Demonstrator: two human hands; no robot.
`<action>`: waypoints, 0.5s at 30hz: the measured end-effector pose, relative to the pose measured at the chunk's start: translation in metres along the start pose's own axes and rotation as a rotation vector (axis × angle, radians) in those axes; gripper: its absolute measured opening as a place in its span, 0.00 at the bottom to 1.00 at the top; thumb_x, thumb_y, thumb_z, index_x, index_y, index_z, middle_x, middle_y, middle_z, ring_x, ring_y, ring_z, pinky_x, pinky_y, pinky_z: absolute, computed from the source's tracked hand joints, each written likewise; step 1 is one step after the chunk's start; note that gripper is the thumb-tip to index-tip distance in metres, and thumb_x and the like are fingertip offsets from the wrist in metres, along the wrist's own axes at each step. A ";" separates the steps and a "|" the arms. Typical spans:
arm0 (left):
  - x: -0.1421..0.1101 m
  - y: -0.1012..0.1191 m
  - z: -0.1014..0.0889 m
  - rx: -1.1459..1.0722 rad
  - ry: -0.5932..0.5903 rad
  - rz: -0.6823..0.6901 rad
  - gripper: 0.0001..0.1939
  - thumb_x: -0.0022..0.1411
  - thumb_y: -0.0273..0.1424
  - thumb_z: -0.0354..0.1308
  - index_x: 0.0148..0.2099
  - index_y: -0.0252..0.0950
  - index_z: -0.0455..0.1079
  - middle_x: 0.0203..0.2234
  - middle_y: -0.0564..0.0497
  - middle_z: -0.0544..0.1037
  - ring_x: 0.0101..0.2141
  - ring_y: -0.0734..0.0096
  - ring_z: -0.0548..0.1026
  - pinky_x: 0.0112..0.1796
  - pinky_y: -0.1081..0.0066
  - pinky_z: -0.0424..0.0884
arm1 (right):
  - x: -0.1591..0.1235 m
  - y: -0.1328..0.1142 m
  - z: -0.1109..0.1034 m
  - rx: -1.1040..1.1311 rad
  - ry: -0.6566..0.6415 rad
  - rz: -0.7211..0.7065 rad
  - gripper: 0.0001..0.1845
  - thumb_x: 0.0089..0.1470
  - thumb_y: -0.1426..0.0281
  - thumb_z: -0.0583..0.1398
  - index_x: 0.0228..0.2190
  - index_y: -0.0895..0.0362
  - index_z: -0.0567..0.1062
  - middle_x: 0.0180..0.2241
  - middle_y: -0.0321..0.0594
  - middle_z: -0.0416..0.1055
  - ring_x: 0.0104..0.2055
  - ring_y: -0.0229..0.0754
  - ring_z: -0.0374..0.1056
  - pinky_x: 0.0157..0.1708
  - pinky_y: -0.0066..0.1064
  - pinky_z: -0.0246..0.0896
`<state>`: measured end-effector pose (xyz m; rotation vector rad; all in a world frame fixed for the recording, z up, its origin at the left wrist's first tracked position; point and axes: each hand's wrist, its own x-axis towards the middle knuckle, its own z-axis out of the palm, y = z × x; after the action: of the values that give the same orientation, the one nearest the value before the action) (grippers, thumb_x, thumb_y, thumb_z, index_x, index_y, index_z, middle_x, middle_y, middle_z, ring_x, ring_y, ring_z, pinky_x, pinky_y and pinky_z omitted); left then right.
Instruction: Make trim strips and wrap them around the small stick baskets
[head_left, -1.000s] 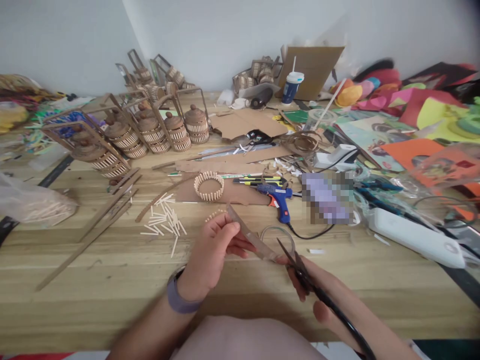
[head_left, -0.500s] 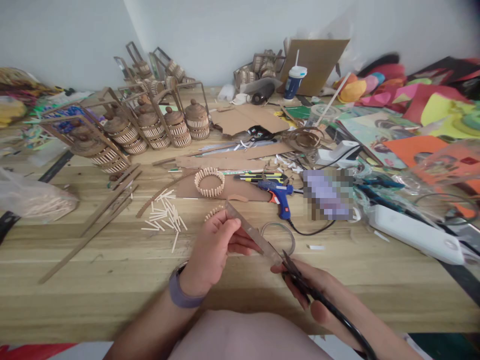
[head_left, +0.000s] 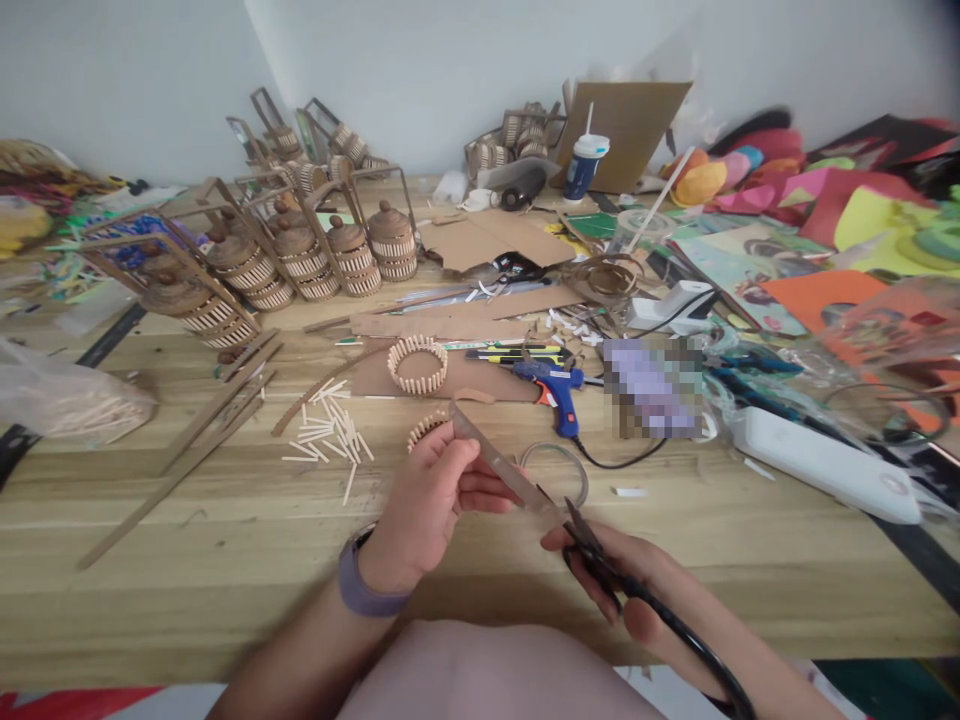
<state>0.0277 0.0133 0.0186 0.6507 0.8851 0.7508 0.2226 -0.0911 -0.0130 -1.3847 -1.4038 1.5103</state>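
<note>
Between the thumb and fingers of my left hand [head_left: 431, 490] is a flat brown cardboard strip [head_left: 499, 460], slanting down to the right. My right hand [head_left: 607, 560] grips a pair of black-handled scissors [head_left: 589, 545], whose blades are at the strip's lower right end. Right-hand fingertips are close to that end too. Behind my left hand, a ring of small wooden sticks [head_left: 425, 428] is partly hidden. A second stick ring [head_left: 417, 365] stands farther back on cardboard. Loose short sticks [head_left: 330, 435] lie left of my left hand.
A blue glue gun [head_left: 553, 390] with its cord lies beyond my hands, near a roll of tape [head_left: 574, 465]. Several finished stick-and-cardboard baskets [head_left: 392, 240] stand at back left. A white power strip [head_left: 829, 465] lies to the right. A lidded cup [head_left: 585, 165] stands behind.
The scissor blades look slightly more apart at the strip's end. Both hands are nearly where they were; the view has shifted a little.
</note>
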 end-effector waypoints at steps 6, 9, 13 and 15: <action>-0.001 0.000 0.000 0.011 -0.001 -0.028 0.12 0.51 0.36 0.60 0.33 0.36 0.61 0.23 0.47 0.81 0.23 0.70 0.79 0.25 0.77 0.74 | 0.001 0.006 -0.001 -0.009 0.002 0.045 0.50 0.39 0.29 0.50 0.44 0.57 0.76 0.22 0.32 0.57 0.22 0.34 0.47 0.22 0.30 0.41; -0.001 0.001 0.001 0.021 0.004 -0.041 0.11 0.52 0.35 0.59 0.33 0.36 0.61 0.24 0.46 0.81 0.24 0.70 0.79 0.25 0.77 0.75 | 0.002 0.008 -0.002 -0.009 -0.017 0.093 0.54 0.35 0.27 0.48 0.44 0.59 0.75 0.20 0.30 0.55 0.21 0.33 0.46 0.22 0.29 0.40; -0.001 0.002 0.003 0.028 0.014 -0.053 0.09 0.53 0.33 0.58 0.32 0.36 0.61 0.23 0.46 0.81 0.23 0.71 0.79 0.24 0.78 0.74 | 0.003 0.015 -0.004 -0.003 -0.044 0.111 0.54 0.34 0.27 0.49 0.43 0.60 0.75 0.20 0.31 0.55 0.22 0.33 0.45 0.22 0.29 0.38; -0.001 0.002 0.004 0.031 0.018 -0.056 0.09 0.53 0.33 0.57 0.32 0.36 0.61 0.23 0.46 0.81 0.23 0.71 0.79 0.24 0.78 0.74 | 0.004 0.024 -0.004 -0.009 -0.043 0.109 0.49 0.39 0.30 0.53 0.43 0.59 0.75 0.20 0.31 0.56 0.21 0.33 0.45 0.21 0.29 0.39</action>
<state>0.0296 0.0132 0.0225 0.6451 0.9299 0.6945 0.2303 -0.0912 -0.0365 -1.4629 -1.3818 1.6144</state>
